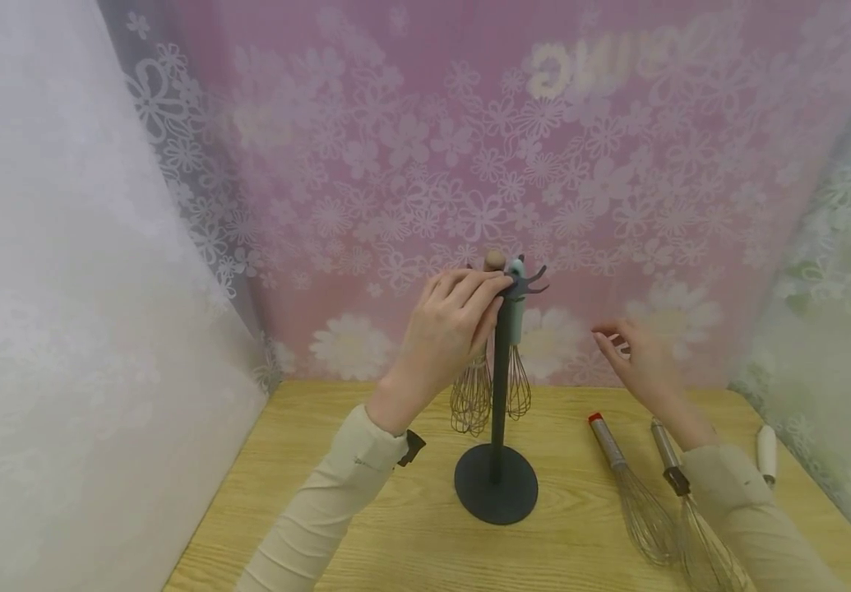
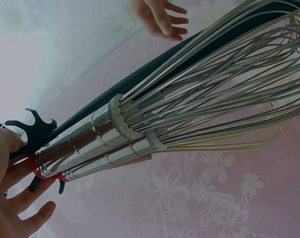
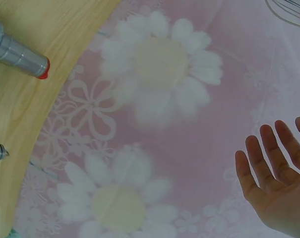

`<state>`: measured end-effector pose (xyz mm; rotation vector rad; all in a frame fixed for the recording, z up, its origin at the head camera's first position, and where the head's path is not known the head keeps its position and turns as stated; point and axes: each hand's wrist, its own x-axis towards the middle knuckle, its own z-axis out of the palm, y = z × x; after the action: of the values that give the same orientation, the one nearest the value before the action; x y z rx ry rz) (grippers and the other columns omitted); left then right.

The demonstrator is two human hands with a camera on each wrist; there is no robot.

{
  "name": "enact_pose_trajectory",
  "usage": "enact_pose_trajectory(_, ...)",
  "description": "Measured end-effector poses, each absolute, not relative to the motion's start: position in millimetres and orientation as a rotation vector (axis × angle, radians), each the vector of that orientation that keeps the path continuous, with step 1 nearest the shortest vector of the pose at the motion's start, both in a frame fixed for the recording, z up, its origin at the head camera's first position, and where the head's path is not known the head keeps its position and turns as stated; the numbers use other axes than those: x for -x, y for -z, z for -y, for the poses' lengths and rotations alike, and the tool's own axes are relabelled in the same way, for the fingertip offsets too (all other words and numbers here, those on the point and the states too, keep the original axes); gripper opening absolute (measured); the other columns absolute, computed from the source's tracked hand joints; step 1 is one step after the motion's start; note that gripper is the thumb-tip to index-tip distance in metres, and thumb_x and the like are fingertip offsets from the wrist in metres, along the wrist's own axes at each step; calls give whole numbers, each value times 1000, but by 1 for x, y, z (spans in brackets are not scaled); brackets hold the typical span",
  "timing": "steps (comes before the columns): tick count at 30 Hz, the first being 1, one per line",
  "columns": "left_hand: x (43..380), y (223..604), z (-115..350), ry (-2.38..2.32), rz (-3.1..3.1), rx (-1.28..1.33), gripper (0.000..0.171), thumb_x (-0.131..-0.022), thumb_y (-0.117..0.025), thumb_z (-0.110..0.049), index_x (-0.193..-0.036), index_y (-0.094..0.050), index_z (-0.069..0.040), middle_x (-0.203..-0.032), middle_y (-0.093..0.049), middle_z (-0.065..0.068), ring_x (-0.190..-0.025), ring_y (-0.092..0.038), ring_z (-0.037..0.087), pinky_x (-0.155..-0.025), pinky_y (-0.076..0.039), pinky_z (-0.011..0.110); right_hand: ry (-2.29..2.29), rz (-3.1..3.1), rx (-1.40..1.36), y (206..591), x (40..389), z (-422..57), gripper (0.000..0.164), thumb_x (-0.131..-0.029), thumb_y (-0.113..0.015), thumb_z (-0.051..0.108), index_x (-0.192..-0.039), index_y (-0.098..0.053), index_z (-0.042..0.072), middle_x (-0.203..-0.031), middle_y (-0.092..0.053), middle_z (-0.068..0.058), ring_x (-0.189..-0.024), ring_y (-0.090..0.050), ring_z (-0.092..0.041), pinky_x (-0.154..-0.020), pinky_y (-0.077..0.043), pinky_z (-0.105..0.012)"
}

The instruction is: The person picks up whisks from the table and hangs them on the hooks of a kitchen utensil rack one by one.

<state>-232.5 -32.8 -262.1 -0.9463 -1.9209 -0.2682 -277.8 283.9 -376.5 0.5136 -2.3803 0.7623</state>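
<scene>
At the top of a black whisk stand (image 1: 500, 386), my left hand (image 1: 449, 316) grips the hooked crown, thumb on one side and fingers on the other. Two steel whisks (image 2: 85, 136) with red ends hang beside those fingers in the left wrist view. A whisk with a mint handle (image 1: 516, 321) hangs on the stand's right side, and a wooden handle end (image 1: 495, 261) rises behind the crown. My right hand (image 1: 643, 366) is in the air to the right of the stand, fingers loosely bent and holding nothing. Its palm and fingers (image 3: 270, 148) show bare in the right wrist view.
On the wooden table (image 1: 366, 526) at right lie a red-ended whisk (image 1: 608, 441), another steel-handled whisk (image 1: 664, 448) partly under the right forearm, and a white handle (image 1: 766, 452). The stand's round base (image 1: 495, 501) sits mid-table. A flowered pink curtain (image 1: 395, 164) hangs behind.
</scene>
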Motion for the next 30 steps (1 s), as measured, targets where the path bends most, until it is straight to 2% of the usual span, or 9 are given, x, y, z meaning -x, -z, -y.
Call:
enact_pose_trajectory(5, 232, 263, 32, 255, 1931, 945, 28, -107, -53, -22, -128, -68, -12, -124, -69, 1, -117, -60, 22, -109, -44, 35, -821, 2398, -467, 387, 282, -289, 28, -106, -56, 18, -121, -66, -3, -110, -68, -23, -92, -66, -39, -77, -57, -55)
enact_pose_trajectory(8, 233, 263, 32, 255, 1928, 947, 27, -106, -54, -21, -128, -68, -12, -124, -69, 1, -117, -60, 22, -108, -44, 34, -868, 2404, -433, 392, 283, -293, 28, -106, -57, 18, -122, -67, -2, -111, -69, -23, -92, -67, -40, -76, -58, -35)
enact_pose_trajectory(10, 233, 263, 31, 252, 1923, 945, 27, -106, -54, -21, -128, -68, -11, -124, -69, 1, -117, -61, 22, -109, -44, 34, -900, 2409, -408, 396, 282, -296, 27, -105, -57, 18, -122, -68, -1, -114, -68, -24, -93, -67, -41, -75, -56, -29)
enact_pose_trajectory(12, 233, 262, 31, 257, 1918, 946, 27, -106, -55, -21, -127, -68, -11, -123, -69, 1, -116, -61, 22, -109, -44, 34, -937, 2425, -382, 400, 281, -299, 28, -106, -57, 18, -124, -67, -1, -117, -67, -25, -95, -66, -42, -76, -55, -30)
enact_pose_trajectory(15, 232, 262, 31, 260, 1916, 945, 27, -107, -54, -21, -127, -68, -11, -123, -69, 1, -115, -61, 22, -109, -44, 34, -967, 2454, -352, 407, 281, -303, 30, -106, -56, 19, -125, -66, -2, -119, -66, -28, -97, -65, -46, -74, -57, -47)
enact_pose_trajectory(17, 232, 262, 31, 264, 1917, 947, 27, -107, -53, -21, -127, -68, -11, -123, -69, 1, -115, -61, 22, -109, -44, 33, -976, 2469, -341, 411, 282, -305, 31, -106, -55, 18, -125, -65, -3, -119, -66, -30, -97, -66, -47, -72, -58, -48)
enact_pose_trajectory(23, 232, 263, 31, 276, 1913, 950, 27, -106, -54, -21, -126, -68, -11, -122, -69, 2, -115, -61, 23, -109, -44, 34, -1077, 2517, -343, 422, 284, -311, 35, -107, -53, 19, -127, -62, -8, -117, -65, -33, -98, -67, -49, -66, -53, -17)
enact_pose_trajectory(25, 232, 263, 31, 278, 1911, 951, 26, -106, -54, -20, -126, -69, -11, -122, -69, 2, -115, -61, 23, -109, -44, 34, -1126, 2557, -335, 426, 285, -313, 39, -108, -52, 21, -130, -60, -10, -119, -63, -35, -100, -66, -50, -66, -54, -18)
enact_pose_trajectory(30, 233, 263, 32, 274, 1908, 948, 26, -106, -55, -20, -126, -69, -11, -122, -69, 2, -115, -61, 23, -108, -45, 34, -1200, 2655, -295, 438, 291, -315, 39, -108, -51, 17, -132, -56, -12, -123, -60, -38, -99, -66, -47, -70, -61, -33)
